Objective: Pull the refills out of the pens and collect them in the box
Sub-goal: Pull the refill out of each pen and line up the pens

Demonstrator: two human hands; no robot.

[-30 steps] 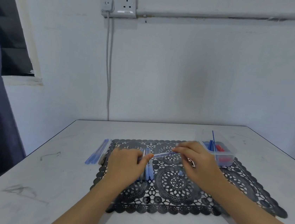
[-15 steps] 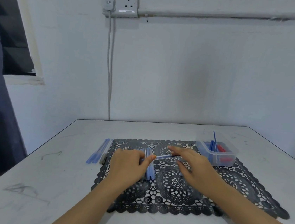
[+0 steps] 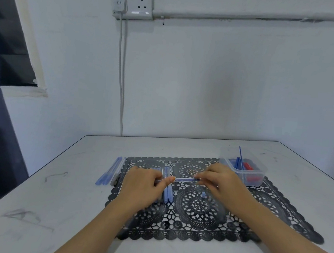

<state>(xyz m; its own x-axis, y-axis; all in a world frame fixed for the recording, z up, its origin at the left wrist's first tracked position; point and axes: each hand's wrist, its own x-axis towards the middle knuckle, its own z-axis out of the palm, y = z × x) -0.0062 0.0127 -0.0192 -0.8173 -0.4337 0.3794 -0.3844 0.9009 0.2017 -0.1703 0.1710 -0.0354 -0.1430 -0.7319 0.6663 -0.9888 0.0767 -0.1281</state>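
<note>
Pen (image 3: 186,179), one blue-and-clear barrel, is held just above the black lace mat (image 3: 196,229). Its long axis runs left to right across the person's front, level with the bench (image 3: 69,209). Slightly nearer, one small blue piece (image 3: 203,194), perhaps a cap, lies on the mat.

The left hand (image 3: 145,184) has its fingers curled round the pen's left end, thumb tip on the barrel. The right hand (image 3: 220,180) pinches the right end with its fingertips; whether they grip the tip section or the refill itself is too small to tell. As I judge it, the pull must go rightward along that axis. The right hand is the nearer to the box, so it would carry the refill over.

By the left hand's fingers more pens (image 3: 168,191) lie on the mat, pointing away. At least two show; the rest are hidden. Off the mat's left edge, on bare bench, is a loose row (image 3: 111,172) of about three blue pens and one paler.

Farthest, on the mat's far right corner, one clear box (image 3: 237,176) holds several blue refills (image 3: 238,162), one leaning upright, and some red pieces (image 3: 248,166).
</note>
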